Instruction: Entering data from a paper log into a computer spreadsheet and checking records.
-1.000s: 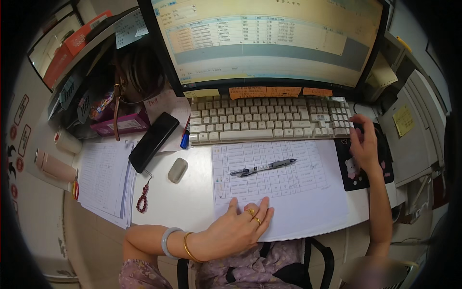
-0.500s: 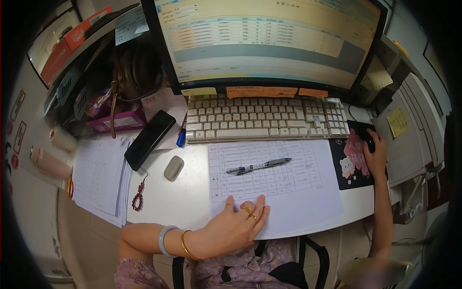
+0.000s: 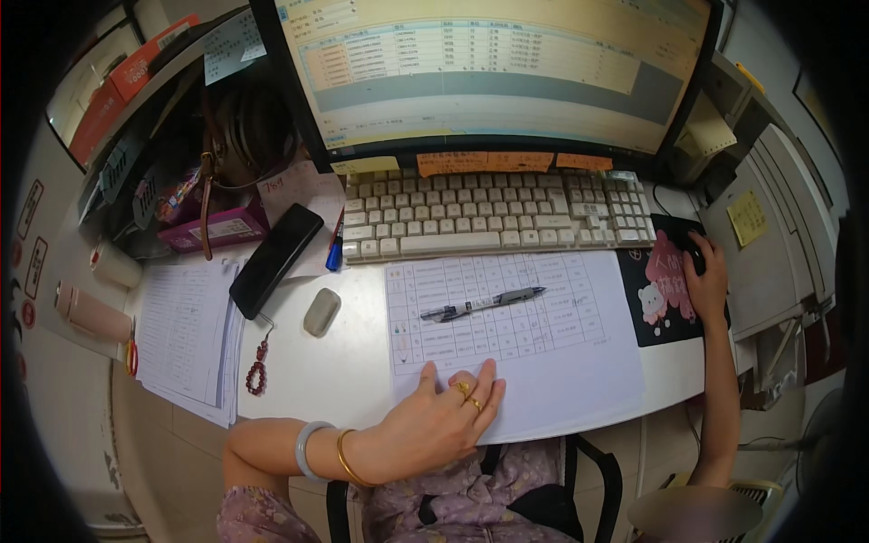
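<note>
My left hand (image 3: 445, 412) rests at the lower edge of a printed table sheet (image 3: 570, 385). Its forefinger and little finger stretch out onto the paper, while the middle fingers bend; nothing is held. Across the sheet lies a grey and black pen (image 3: 484, 304), just beyond the fingertips. Over at the right, my right hand (image 3: 709, 282) is curled over a dark computer mouse (image 3: 696, 261), which it mostly hides. Under the mouse is a black mouse pad (image 3: 647, 326) with a pink and white cartoon print.
A monitor (image 3: 507, 100) showing a table stands behind the pale keyboard (image 3: 489, 217). Leftward lie a black phone (image 3: 276, 261) with a beaded strap (image 3: 257, 368), a grey oval object (image 3: 321, 313), a blue pen (image 3: 335, 252) and stacked papers (image 3: 186, 335). A printer-like machine (image 3: 769, 226) flanks the right.
The whole view has shifted slightly, so the desk items sit a little higher and farther left. Both hands keep their places, the left on the sheet and the right on the mouse.
</note>
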{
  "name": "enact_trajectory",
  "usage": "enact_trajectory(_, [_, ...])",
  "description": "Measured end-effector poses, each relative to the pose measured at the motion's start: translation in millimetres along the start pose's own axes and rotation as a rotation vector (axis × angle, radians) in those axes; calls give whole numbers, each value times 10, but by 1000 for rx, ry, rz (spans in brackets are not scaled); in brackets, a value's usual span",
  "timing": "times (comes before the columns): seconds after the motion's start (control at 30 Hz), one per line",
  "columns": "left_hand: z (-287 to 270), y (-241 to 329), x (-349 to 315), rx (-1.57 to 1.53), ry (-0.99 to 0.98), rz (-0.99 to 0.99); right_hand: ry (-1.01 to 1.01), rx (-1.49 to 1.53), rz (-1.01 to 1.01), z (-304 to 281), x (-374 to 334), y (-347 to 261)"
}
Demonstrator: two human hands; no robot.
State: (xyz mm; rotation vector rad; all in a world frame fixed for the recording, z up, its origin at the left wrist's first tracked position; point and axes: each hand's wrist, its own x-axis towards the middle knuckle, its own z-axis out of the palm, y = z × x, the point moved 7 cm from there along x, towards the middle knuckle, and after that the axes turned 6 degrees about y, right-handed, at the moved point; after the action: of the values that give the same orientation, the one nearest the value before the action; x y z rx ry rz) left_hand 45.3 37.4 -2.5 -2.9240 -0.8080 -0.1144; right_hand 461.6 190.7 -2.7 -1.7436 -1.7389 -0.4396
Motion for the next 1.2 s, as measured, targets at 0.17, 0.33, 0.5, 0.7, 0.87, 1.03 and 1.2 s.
enact_trajectory(0.17, [-13, -6, 3, 11, 5, 2, -6, -11, 5, -19, -4, -45])
enact_trajectory(0.33, [-6, -6, -4, 23, 6, -3, 3, 7, 22, -21, 3, -71])
enact_trajectory(0.5, [5, 4, -10, 49, 22, -5, -4, -1, 7, -3, 2, -23])
enact_trajectory(0.7, [12, 5, -2, 49, 6, -9, -12, -13, 3, 9, 10, -20])
enact_trajectory(0.87, [23, 12, -15, 76, 41, -19, -3, -38, -27, 22, 4, 3])
enact_trajectory(1.03, [26, 10, 3, 80, 29, -8, -5, -38, -6, 33, -36, 43])
enact_trajectory(1.2, [16, -2, -4, 68, 45, 1, 35, -175, -71, -22, 43, -96])
